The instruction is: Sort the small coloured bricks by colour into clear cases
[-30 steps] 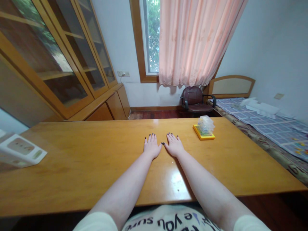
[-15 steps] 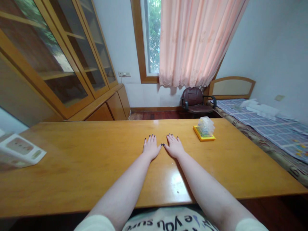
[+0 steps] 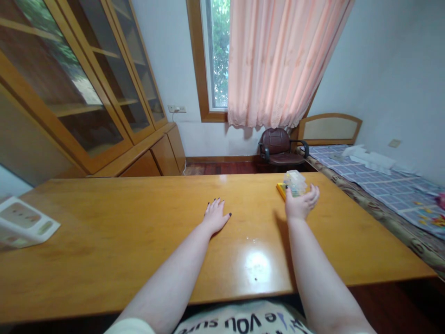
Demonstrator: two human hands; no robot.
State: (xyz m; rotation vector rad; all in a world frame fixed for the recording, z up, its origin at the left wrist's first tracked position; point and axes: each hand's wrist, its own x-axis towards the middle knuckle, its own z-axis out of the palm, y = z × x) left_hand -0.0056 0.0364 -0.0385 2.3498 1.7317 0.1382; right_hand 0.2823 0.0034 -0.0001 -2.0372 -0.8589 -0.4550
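Note:
My left hand (image 3: 215, 217) lies palm down on the wooden table, fingers stretched and holding nothing. On the right, my right hand (image 3: 299, 204) is raised above the tabletop, its thumb and fingers spread apart in front of a stack of clear plastic boxes (image 3: 295, 179). From here I cannot tell whether the fingers touch the boxes. The stack stands on a yellow-rimmed base (image 3: 281, 189), now largely hidden behind the hand.
The wooden table (image 3: 121, 241) carries a white plastic holder (image 3: 43, 227) at its left end. A bed (image 3: 365, 176) runs along the right side. Beyond the far edge stands a brown armchair (image 3: 278, 146); a glass-fronted cabinet (image 3: 104, 69) is at the left.
My right hand has lifted off the table and moved right to the clear boxes, its fingers spreading. My left hand stays flat on the table. The view has shifted slightly.

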